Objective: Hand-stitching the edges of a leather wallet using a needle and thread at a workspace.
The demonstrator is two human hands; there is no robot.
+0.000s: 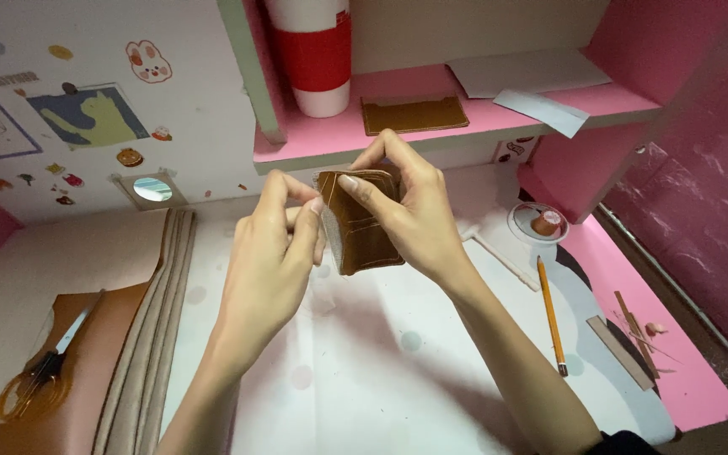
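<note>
You hold a small brown leather piece (362,223) with pale stitch lines above the middle of the desk (364,371). Your right hand (410,215) has thumb and fingers clamped on its top edge; your left hand (275,244) pinches its left edge. A flat brown leather panel (413,114) lies on the pink shelf (431,118), beside a white cup with a red band (318,55). A yellow pencil (549,312) lies near the desk's right edge.

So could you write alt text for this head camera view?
Two bare hands, left hand and right hand, hold a small brown leather wallet piece above a white work surface. Scissors lie at left, a pencil at right.
</note>
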